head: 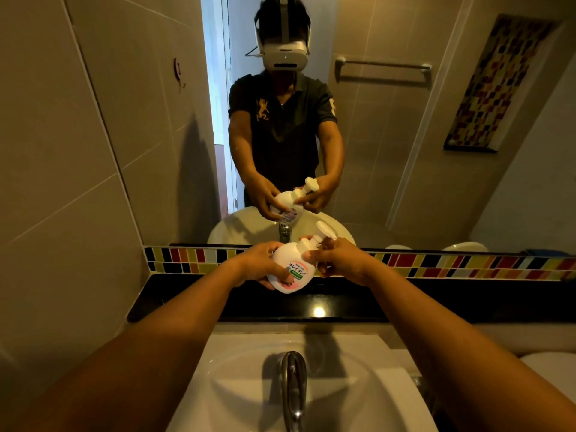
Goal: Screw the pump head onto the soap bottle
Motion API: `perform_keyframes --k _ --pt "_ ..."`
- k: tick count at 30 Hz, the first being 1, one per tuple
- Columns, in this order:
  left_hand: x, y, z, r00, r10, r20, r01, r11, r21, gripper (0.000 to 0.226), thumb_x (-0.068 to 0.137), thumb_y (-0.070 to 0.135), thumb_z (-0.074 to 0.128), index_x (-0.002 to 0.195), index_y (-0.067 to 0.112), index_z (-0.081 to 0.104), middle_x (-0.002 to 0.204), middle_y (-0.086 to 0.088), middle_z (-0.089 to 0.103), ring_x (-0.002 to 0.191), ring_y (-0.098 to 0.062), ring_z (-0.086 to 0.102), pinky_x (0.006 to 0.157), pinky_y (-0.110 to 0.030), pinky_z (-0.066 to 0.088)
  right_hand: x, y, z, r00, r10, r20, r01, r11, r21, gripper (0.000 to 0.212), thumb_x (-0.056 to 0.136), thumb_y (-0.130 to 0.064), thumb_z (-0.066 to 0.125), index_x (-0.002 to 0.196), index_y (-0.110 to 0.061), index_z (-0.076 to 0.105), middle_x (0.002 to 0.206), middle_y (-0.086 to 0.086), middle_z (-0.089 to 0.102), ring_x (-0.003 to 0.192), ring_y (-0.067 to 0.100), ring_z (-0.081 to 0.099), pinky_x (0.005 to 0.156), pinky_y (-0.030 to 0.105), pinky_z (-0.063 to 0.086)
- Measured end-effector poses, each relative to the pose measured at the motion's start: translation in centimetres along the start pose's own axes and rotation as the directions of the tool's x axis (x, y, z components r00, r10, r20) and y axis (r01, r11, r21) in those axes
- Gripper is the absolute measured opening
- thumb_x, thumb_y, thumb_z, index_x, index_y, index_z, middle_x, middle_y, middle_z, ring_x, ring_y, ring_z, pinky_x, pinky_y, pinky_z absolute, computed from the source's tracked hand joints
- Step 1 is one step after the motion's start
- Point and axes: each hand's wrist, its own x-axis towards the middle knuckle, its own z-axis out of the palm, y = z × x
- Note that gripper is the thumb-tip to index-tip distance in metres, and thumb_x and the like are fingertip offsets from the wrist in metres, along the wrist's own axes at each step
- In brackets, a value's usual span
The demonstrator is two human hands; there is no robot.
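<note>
— Fingers first: what are yours doing?

— Your left hand (260,265) is wrapped around the body of the soap bottle (288,269), thumb across its label, fingers curled underneath. Your right hand (338,260) has its fingertips (308,255) pinched on the collar of the pump head (321,233), which sits on the bottle's neck; whether the thread is fully seated, you cannot tell from here.

— And where is the bottle?

— You hold it in the air, tilted with the pump toward the upper right, above the black ledge (405,304) and in front of the coloured tile strip (467,265). It touches nothing but your hands. The nozzle end stands close before the lower edge of the mirror (405,151) — that is the tightest side.

— What room do I have around it?

— Below, the ledge is bare to either side of your hands. Nearer to you lies the white basin (249,385), its rim just this side of the ledge, with the chrome tap (293,391) rising in the middle between your forearms. To your left the tiled wall (62,213) meets the ledge's end, well apart from your left hand.
</note>
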Motion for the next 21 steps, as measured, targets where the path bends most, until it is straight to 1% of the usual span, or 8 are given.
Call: perform_keyframes --k 3,6,9,12,14,17,19,21 --pt "0.2 -0.1 0.3 0.999 0.017 -0.043 -0.017 1.000 -0.016 0.063 0.072 0.009 0.080 0.127 0.022 0.052 0.122 -0.007 0.063 0.109 -0.025 0.064 0.086 -0.042 0.060 0.4 0.2 0.6 0.996 -0.039 -0.083 0.034 0.998 -0.055 0.046 0.083 -0.025 0.076 0.126 -0.013 0.063 0.101 0.010 0.072 0.079 0.019 0.063 0.073 0.032 0.052" --pt "0.5 -0.4 1.0 0.992 0.031 -0.126 -0.036 0.998 -0.044 0.067 0.071 0.009 0.081 0.129 0.021 0.051 0.125 -0.008 0.062 0.112 -0.028 0.062 0.087 -0.045 0.059 0.8 0.3 1.0 0.987 -0.067 -0.145 0.056 0.995 -0.079 0.047 0.084 -0.028 0.076 0.126 -0.013 0.063 0.096 0.005 0.072 0.072 0.013 0.063 0.065 0.027 0.051" --pt "0.8 -1.0 1.9 0.978 0.035 -0.207 -0.055 0.994 -0.090 0.065 0.069 0.009 0.082 0.124 0.024 0.051 0.122 -0.005 0.061 0.111 -0.028 0.061 0.085 -0.045 0.060 1.2 0.5 1.2 0.981 -0.079 -0.176 0.064 0.994 -0.090 0.044 0.086 -0.027 0.074 0.125 -0.012 0.063 0.090 0.001 0.071 0.065 0.008 0.061 0.057 0.022 0.049" --pt "1.3 -1.6 2.8 0.956 0.033 -0.292 -0.062 0.994 -0.090 0.066 0.066 0.010 0.084 0.122 0.025 0.051 0.118 -0.002 0.059 0.112 -0.029 0.059 0.089 -0.048 0.058 1.5 0.8 1.6 0.978 -0.093 -0.186 0.077 0.993 -0.093 0.039 0.088 -0.021 0.072 0.124 -0.011 0.062 0.089 -0.004 0.068 0.067 0.005 0.061 0.049 0.011 0.046" --pt "1.7 -2.1 3.3 0.937 0.039 -0.348 -0.060 0.997 -0.050 0.069 0.066 0.012 0.085 0.125 0.024 0.052 0.123 -0.004 0.060 0.113 -0.030 0.059 0.091 -0.050 0.057 1.7 1.1 1.8 0.978 -0.092 -0.186 0.080 0.994 -0.069 0.038 0.088 -0.017 0.072 0.124 -0.011 0.060 0.092 -0.005 0.066 0.073 0.005 0.062 0.048 0.007 0.046" --pt "2.2 -2.6 3.7 0.908 0.056 -0.416 -0.050 0.998 0.024 0.072 0.066 0.016 0.086 0.128 0.023 0.051 0.129 -0.006 0.060 0.116 -0.031 0.058 0.092 -0.049 0.056 2.1 1.4 2.5 0.976 -0.089 -0.198 0.079 0.995 -0.057 0.044 0.088 -0.017 0.072 0.129 -0.011 0.057 0.105 -0.001 0.067 0.085 0.007 0.064 0.052 0.010 0.050" --pt "2.5 -2.9 3.9 0.895 0.062 -0.441 -0.048 0.998 0.044 0.072 0.065 0.018 0.086 0.128 0.023 0.052 0.130 -0.007 0.060 0.116 -0.031 0.058 0.091 -0.047 0.056 2.5 1.7 2.9 0.969 -0.084 -0.231 0.077 0.996 -0.043 0.048 0.086 -0.018 0.074 0.130 -0.011 0.057 0.115 0.005 0.068 0.096 0.017 0.067 0.064 0.018 0.054" --pt "2.8 -3.2 4.0 0.886 0.065 -0.459 -0.047 0.998 0.050 0.072 0.065 0.019 0.086 0.128 0.024 0.052 0.130 -0.007 0.059 0.116 -0.031 0.059 0.090 -0.045 0.056 2.9 1.9 3.2 0.964 -0.082 -0.254 0.078 0.997 -0.029 0.052 0.084 -0.020 0.077 0.131 -0.010 0.058 0.119 0.008 0.069 0.108 0.027 0.067 0.079 0.030 0.058"
